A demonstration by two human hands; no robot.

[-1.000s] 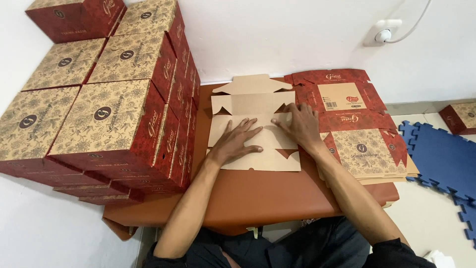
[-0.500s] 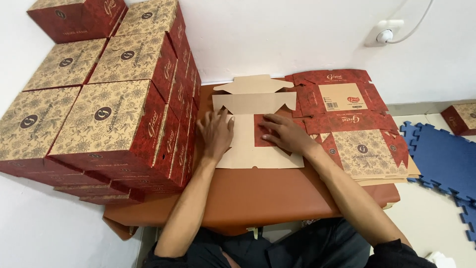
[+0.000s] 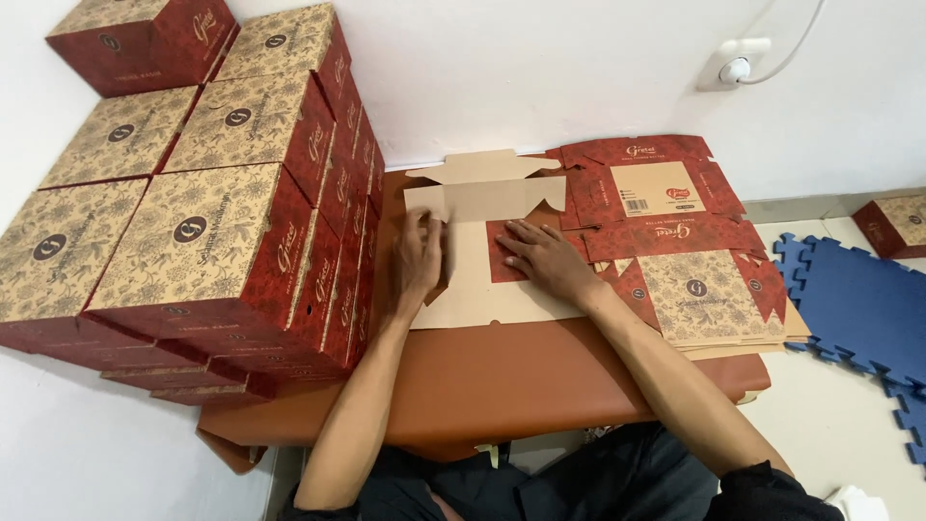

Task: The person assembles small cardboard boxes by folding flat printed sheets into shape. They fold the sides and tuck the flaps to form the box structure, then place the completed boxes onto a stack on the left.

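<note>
A flat, unfolded cardboard box blank point(image 3: 482, 289) lies plain side up on the brown table point(image 3: 502, 386). My left hand point(image 3: 420, 256) presses on its left side flap, fingers around the flap's edge. My right hand point(image 3: 545, 260) lies flat, fingers spread, on a red-printed flap folded inward over the blank's middle. Neither hand lifts the blank off the table.
A pile of flat red-and-tan printed blanks point(image 3: 675, 241) lies to the right on the table. Stacked finished boxes point(image 3: 212, 193) fill the left side against the white wall. Blue foam floor mats point(image 3: 858, 299) and another box point(image 3: 897, 224) lie at right. A wall socket point(image 3: 735, 64) is above.
My right hand has swung a red flap from the right inward onto the blank and moved left with it. My left hand has shifted left to the side flap.
</note>
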